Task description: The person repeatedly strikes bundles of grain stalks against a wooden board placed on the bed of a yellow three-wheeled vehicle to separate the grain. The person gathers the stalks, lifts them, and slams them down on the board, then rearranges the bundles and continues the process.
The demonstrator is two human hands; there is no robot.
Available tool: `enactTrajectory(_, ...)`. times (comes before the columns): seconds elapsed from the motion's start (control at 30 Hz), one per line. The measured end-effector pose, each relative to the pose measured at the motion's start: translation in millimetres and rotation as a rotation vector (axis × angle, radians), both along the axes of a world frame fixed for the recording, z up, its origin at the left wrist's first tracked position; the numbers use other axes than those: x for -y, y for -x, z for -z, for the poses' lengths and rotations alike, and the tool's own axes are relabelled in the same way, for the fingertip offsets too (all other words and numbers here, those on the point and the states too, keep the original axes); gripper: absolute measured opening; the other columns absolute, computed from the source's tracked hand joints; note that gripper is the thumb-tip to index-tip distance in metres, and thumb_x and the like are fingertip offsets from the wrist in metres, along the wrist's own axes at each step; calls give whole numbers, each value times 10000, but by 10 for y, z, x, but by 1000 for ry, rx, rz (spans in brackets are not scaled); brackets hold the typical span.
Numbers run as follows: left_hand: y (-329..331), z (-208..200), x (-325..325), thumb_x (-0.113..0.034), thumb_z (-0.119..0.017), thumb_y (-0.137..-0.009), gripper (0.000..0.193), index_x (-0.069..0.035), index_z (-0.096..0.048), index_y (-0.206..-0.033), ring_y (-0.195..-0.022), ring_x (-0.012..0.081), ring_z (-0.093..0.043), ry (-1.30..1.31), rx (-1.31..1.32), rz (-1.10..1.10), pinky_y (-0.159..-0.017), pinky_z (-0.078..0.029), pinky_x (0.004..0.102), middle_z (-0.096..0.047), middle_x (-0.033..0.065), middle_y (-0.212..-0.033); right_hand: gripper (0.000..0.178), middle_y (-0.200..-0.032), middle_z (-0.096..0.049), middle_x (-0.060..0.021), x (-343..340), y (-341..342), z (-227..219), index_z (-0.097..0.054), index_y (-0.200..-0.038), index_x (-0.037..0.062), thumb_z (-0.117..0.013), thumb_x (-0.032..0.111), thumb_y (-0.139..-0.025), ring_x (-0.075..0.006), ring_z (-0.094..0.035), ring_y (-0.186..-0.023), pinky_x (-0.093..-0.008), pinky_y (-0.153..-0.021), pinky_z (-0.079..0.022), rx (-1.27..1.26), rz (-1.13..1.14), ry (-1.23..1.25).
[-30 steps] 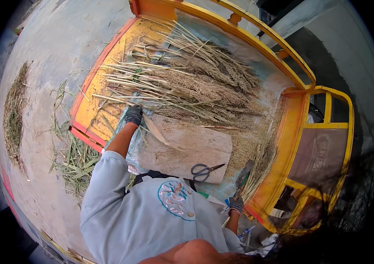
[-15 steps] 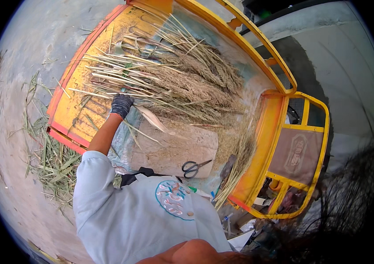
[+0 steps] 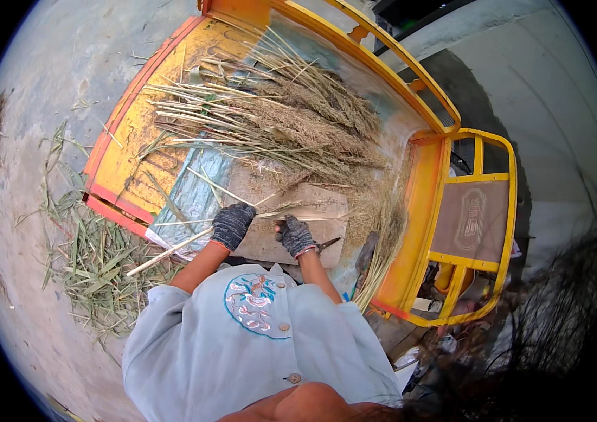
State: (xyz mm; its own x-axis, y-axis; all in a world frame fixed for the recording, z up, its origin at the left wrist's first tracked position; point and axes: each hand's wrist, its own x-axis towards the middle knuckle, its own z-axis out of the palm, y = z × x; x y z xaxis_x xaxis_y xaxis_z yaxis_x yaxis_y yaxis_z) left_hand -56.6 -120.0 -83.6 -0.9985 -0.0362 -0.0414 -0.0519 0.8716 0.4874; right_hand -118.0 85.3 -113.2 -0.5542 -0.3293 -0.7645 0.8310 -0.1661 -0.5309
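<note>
My left hand (image 3: pixel 234 224), in a dark grey knit glove, is closed around a long pale stalk (image 3: pixel 172 252) with a brushy seed head. Its thick cut end points to the lower left, and its dry leaf (image 3: pixel 304 211) and head reach right over a worn board (image 3: pixel 256 186). My right hand (image 3: pixel 295 236), gloved alike, is beside the stalk just right of the left hand, fingers curled; what they grip is hidden. Scissors (image 3: pixel 328 244) lie on the board, mostly covered by the right hand and wrist. Beyond is a large pile of seed-headed stalks (image 3: pixel 291 119).
Everything lies on the yellow bed (image 3: pixel 126 158) of a cart with red edges and yellow rails (image 3: pixel 404 56). A bluish plastic sheet (image 3: pixel 203 176) sits under the board. Stripped green leaves (image 3: pixel 101 271) are heaped on the ground at left. More stalks (image 3: pixel 383 264) lie along the right side.
My left hand has drawn back from the pile toward me with a stalk. My right hand has come into view over the board, covering most of the scissors.
</note>
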Motion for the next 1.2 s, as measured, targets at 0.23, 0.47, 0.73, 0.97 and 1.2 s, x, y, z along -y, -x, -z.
enactTrajectory(0.23,-391,50,-151,-307,-575,-774,258,-76,-592,-888,-775,338,-565,-395,74,-76,-671,-446,426,-584,167,-799,107,-676,-520,-22,0,-162,-52,-509,-803,165,-609,203,-789,-167,-471,-535,-279,-416,-376,170,410,-174)
enactTrajectory(0.47,-460,57,-153,-304,-574,-771,289,-32,-578,-869,-790,354,-561,-523,103,-217,-689,-436,421,-594,188,-812,146,-713,-515,-59,-39,-445,-57,-495,-877,166,-614,184,-793,-192,-455,-517,-269,-389,-355,236,449,-211)
enactTrajectory(0.73,-403,-67,-30,-273,-516,-808,246,-50,-575,-894,-773,349,-571,-307,17,-219,-681,-446,426,-592,181,-820,349,-547,-521,-91,-60,-675,149,-493,-825,84,-499,433,-830,-169,-452,-375,-268,-318,-348,279,27,-362)
enactTrajectory(0.97,-456,-326,-148,-124,-465,-771,128,-95,-565,-845,-754,294,-612,94,167,84,-610,-480,415,-593,149,-798,292,-584,-540,-63,173,-683,-543,-510,-777,74,-458,352,-852,-141,-465,-421,-251,-332,-328,82,-119,-220)
enactTrajectory(1.2,-510,-192,-182,-177,-465,-786,155,-89,-583,-833,-791,311,-607,151,341,198,-612,-473,431,-611,142,-872,292,-597,-511,-68,165,-450,-97,-451,-696,103,-457,346,-858,-200,-472,-484,-321,-470,-439,154,567,-26)
